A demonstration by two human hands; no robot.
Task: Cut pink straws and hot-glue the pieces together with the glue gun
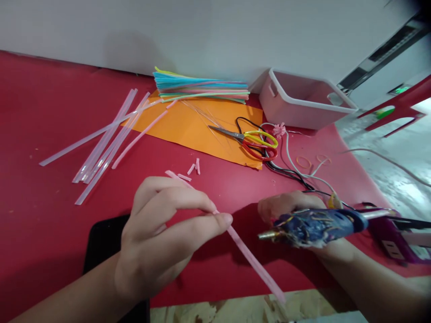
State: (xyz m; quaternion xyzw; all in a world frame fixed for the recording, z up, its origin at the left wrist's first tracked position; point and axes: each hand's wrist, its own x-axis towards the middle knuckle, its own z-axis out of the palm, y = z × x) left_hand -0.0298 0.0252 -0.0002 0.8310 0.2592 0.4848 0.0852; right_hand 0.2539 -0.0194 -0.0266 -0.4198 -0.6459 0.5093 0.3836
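Observation:
My left hand [171, 229] pinches a pink pipe cleaner [254, 260] between thumb and forefinger; its long end slants down to the right and a short end shows above the fingers. My right hand [289, 204] is wrapped around a blue hot glue gun [313, 228], crusted with stringy glue. The gun's metal nozzle points left toward the pipe cleaner, apart from it. Much of the right hand is hidden behind the gun. Short pink pipe cleaner pieces [197, 166] lie just beyond my left hand.
Glue sticks [107, 134] lie at the left, near an orange sheet [202, 130] with a bundle of coloured pipe cleaners [198, 87]. Scissors [249, 139], cords, a small pink pipe cleaner flower [279, 130] and a pink bin [296, 107] stand right. A purple power strip [397, 246] and black phone-like object [104, 242] flank me.

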